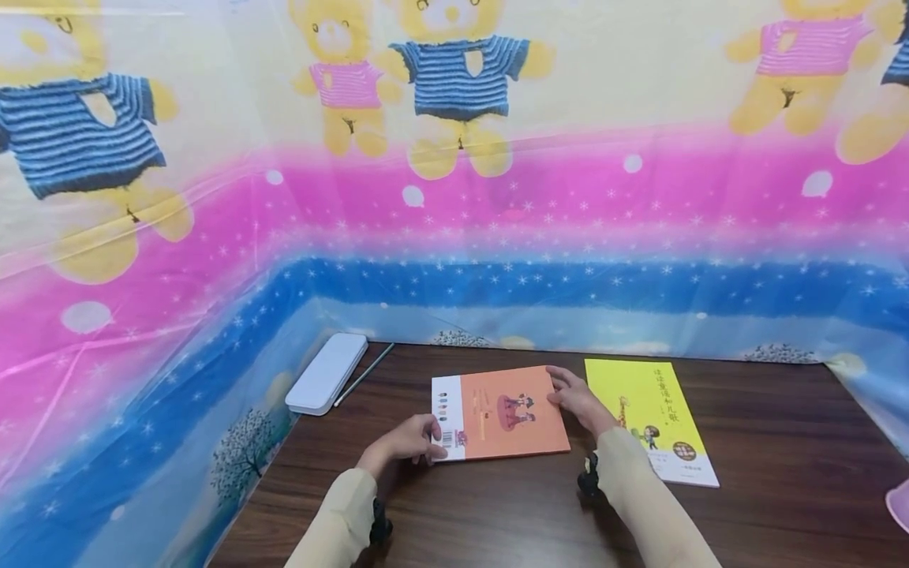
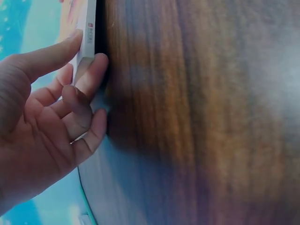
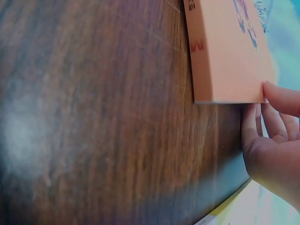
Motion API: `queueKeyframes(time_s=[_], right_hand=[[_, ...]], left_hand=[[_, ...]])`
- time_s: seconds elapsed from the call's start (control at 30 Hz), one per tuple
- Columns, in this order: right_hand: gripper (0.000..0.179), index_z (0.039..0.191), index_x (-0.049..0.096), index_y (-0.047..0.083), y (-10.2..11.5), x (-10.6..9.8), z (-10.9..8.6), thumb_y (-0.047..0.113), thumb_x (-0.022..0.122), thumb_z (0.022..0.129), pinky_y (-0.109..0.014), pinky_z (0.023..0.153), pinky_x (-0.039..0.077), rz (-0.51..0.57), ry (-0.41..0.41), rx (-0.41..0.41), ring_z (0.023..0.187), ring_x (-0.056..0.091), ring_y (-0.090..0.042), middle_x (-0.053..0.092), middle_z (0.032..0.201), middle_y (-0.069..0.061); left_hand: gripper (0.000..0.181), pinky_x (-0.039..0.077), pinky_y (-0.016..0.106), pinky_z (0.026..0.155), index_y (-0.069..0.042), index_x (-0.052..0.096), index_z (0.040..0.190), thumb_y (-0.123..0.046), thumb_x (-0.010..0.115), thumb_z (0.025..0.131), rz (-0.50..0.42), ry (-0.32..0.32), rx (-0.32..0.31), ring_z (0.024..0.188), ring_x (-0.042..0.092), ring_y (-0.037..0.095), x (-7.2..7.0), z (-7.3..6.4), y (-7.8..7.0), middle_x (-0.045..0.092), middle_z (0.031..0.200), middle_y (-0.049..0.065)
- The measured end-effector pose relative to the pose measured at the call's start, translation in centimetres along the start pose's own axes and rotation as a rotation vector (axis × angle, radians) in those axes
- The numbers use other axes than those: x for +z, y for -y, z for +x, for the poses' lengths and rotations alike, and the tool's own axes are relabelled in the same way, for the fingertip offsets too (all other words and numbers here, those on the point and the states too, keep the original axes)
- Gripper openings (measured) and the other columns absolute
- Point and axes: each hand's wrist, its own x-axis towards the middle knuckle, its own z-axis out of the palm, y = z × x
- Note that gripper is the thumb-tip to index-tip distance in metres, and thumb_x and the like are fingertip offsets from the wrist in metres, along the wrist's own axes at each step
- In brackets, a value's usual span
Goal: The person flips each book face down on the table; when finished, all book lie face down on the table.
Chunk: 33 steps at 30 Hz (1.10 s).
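Observation:
An orange book (image 1: 490, 430) with a white strip down its left side lies face up in the middle of the table, its spine toward me. My left hand (image 1: 406, 440) pinches its near left corner; in the left wrist view the thumb is on top of the book (image 2: 89, 28) and a finger is beneath it. At the far right corner, my right hand (image 1: 584, 401) grips the book's edge. The right wrist view has the thumb (image 3: 280, 98) at the cover's edge, with the other fingers lower, partly hidden by the book.
A yellow book (image 1: 632, 386) lies to the right, partly covered by my right forearm. At the back left are a white case (image 1: 330, 371) and a thin green stick (image 1: 365, 375). A printed cloth (image 1: 497, 284) surrounds the dark wooden table (image 1: 511, 513). Something pink (image 1: 900, 505) shows at the right edge.

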Motion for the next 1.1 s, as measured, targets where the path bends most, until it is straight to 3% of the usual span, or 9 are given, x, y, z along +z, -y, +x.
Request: queueKeyframes(time_s=[0.1, 0.2, 0.4, 0.5, 0.63, 0.77, 0.9, 1.1], right_hand=[[0.064, 0.153, 0.028, 0.009, -0.1, 0.2, 0.1, -0.003, 0.05, 0.094, -0.053, 0.11, 0.04, -0.039, -0.023, -0.012, 0.142, 0.034, -0.043, 0.029, 0.157, -0.024], [0.061, 0.15, 0.033, 0.005, -0.3, 0.3, 0.2, -0.003, 0.052, 0.093, -0.053, 0.107, 0.042, -0.114, -0.1, -0.042, 0.141, 0.035, -0.044, 0.034, 0.154, -0.025], [0.055, 0.146, 0.041, 0.004, -0.4, 0.0, -0.3, 0.003, 0.057, 0.093, -0.056, 0.109, 0.039, -0.172, -0.218, -0.061, 0.14, 0.037, -0.044, 0.038, 0.152, -0.024], [0.056, 0.146, 0.042, 0.006, -0.4, -0.2, -0.9, 0.006, 0.059, 0.092, -0.056, 0.11, 0.038, -0.139, -0.222, -0.035, 0.139, 0.037, -0.043, 0.039, 0.151, -0.023], [0.056, 0.145, 0.042, 0.004, -0.5, -0.2, -1.9, 0.006, 0.059, 0.092, -0.056, 0.11, 0.038, -0.111, -0.22, -0.02, 0.138, 0.039, -0.044, 0.041, 0.149, -0.025], [0.053, 0.144, 0.044, 0.005, -0.7, 0.2, -3.3, 0.009, 0.059, 0.093, -0.055, 0.11, 0.039, -0.076, -0.216, 0.004, 0.135, 0.043, -0.041, 0.045, 0.146, -0.023], [0.053, 0.143, 0.045, 0.005, -1.2, 0.7, -4.3, 0.008, 0.06, 0.092, -0.053, 0.108, 0.042, -0.054, -0.205, 0.024, 0.134, 0.046, -0.04, 0.047, 0.145, -0.022], [0.055, 0.14, 0.049, 0.004, -1.7, 1.7, -5.4, 0.005, 0.064, 0.087, -0.051, 0.104, 0.046, -0.037, -0.238, 0.059, 0.128, 0.052, -0.039, 0.053, 0.14, -0.022]], left_hand=[[0.025, 0.038, 0.024, 0.047, 0.004, 0.054, 0.092, -0.01, 0.073, 0.084, 0.041, 0.034, -0.02, 0.048, 0.048, 0.012, 0.2, 0.3, -0.4, 0.059, 0.06, 0.003], [0.025, 0.039, 0.024, 0.046, 0.004, 0.054, 0.09, -0.011, 0.073, 0.085, 0.065, 0.046, -0.019, 0.047, 0.048, 0.011, 0.4, 0.6, -0.7, 0.058, 0.058, 0.002], [0.017, 0.044, 0.026, 0.048, 0.001, 0.059, 0.084, -0.011, 0.07, 0.087, 0.062, 0.014, 0.026, 0.048, 0.048, 0.01, -0.1, 1.2, -1.0, 0.057, 0.059, 0.0], [0.015, 0.044, 0.025, 0.049, 0.002, 0.061, 0.086, -0.009, 0.07, 0.087, 0.056, -0.067, 0.044, 0.05, 0.047, 0.01, -0.4, 1.7, -0.9, 0.054, 0.063, 0.0], [0.015, 0.044, 0.024, 0.057, 0.004, 0.062, 0.093, -0.007, 0.07, 0.087, 0.025, -0.226, 0.055, 0.063, 0.05, 0.013, -0.5, 2.8, -0.7, 0.057, 0.076, 0.008], [0.023, 0.05, 0.034, 0.072, 0.007, 0.062, 0.104, -0.006, 0.07, 0.086, 0.006, -0.37, 0.052, 0.084, 0.058, 0.025, -0.4, 4.0, -0.6, 0.062, 0.098, 0.021], [0.03, 0.049, 0.049, 0.091, 0.009, 0.062, 0.11, -0.005, 0.071, 0.085, 0.011, -0.457, 0.028, 0.104, 0.057, 0.036, -0.2, 5.2, -0.1, 0.057, 0.115, 0.027], [0.037, 0.045, 0.053, 0.102, 0.007, 0.062, 0.118, -0.006, 0.071, 0.085, -0.056, -0.52, -0.066, 0.119, 0.053, 0.041, -0.3, 6.2, 1.2, 0.056, 0.127, 0.029]])
